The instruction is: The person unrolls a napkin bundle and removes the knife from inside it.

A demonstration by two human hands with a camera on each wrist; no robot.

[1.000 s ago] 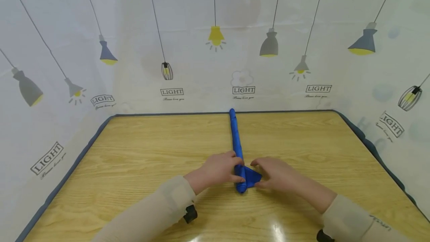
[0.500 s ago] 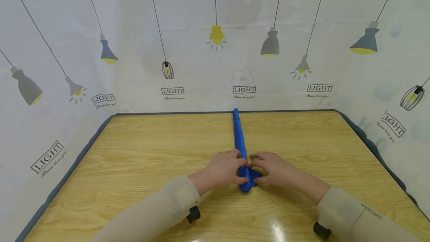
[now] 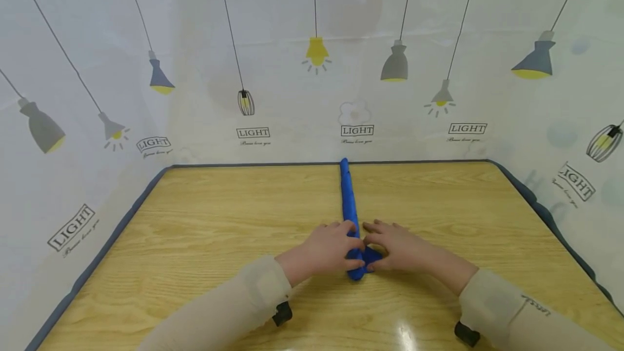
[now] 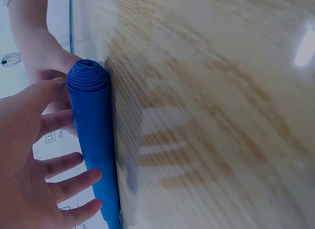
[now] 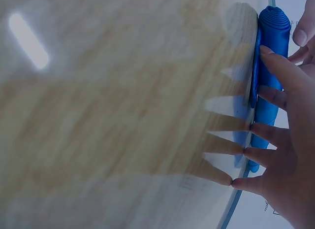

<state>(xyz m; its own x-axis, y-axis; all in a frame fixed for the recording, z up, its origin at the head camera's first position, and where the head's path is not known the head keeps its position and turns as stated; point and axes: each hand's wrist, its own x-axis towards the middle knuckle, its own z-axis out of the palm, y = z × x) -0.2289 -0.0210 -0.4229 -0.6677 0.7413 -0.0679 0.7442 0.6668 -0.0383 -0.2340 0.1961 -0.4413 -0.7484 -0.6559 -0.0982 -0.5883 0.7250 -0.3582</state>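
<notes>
A long blue roll of cloth (image 3: pixel 348 199) lies on the wooden table (image 3: pixel 234 205), pointing away from me. Its near end (image 4: pixel 87 74) shows tightly coiled layers. A pointed loose flap (image 3: pixel 371 259) sticks out on the right, flat against the wood. My left hand (image 3: pixel 327 248) is on the roll's left side, fingers spread and their tips on the cloth. My right hand (image 3: pixel 404 247) is at the flap; in the right wrist view its thumb (image 5: pixel 280 66) and forefinger touch the flap, while the other fingertips rest on the table.
A pale cloth screen (image 3: pixel 292 123) printed with hanging lamps stands around the back and sides, its dark hem (image 3: pixel 244 165) along the table. The roll's far end reaches this hem. Black wrist cameras (image 3: pixel 281 313) sit under both sleeves.
The roll has turned and shifted slightly to the right, and less of the flap shows. My left hand moved right with it; my right hand came in closer from the right.
</notes>
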